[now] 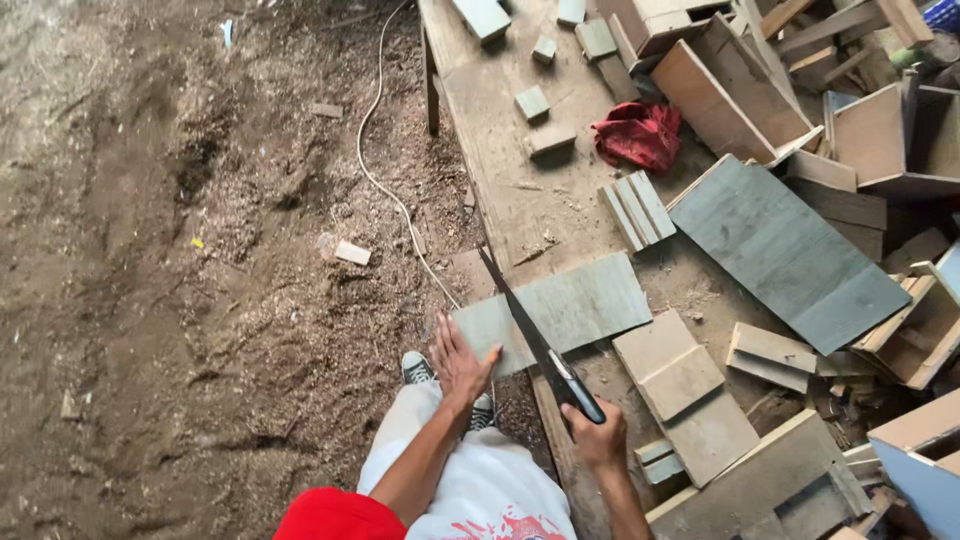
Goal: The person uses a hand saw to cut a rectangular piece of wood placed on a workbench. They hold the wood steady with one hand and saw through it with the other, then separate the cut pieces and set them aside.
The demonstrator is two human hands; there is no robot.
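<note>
Grey-green plywood board (565, 310) lies across the near edge of the workbench (500, 170), pinned under the spread, flat fingers of the left hand (460, 365), while the right hand (597, 437) is clenched round the handle of a handsaw (535, 340) whose blade crosses the board. This looks like the sawing step; the next stroke calls for steady downward pressure on the overhanging left end. A red rag (640, 135) and offcuts lie farther right.
</note>
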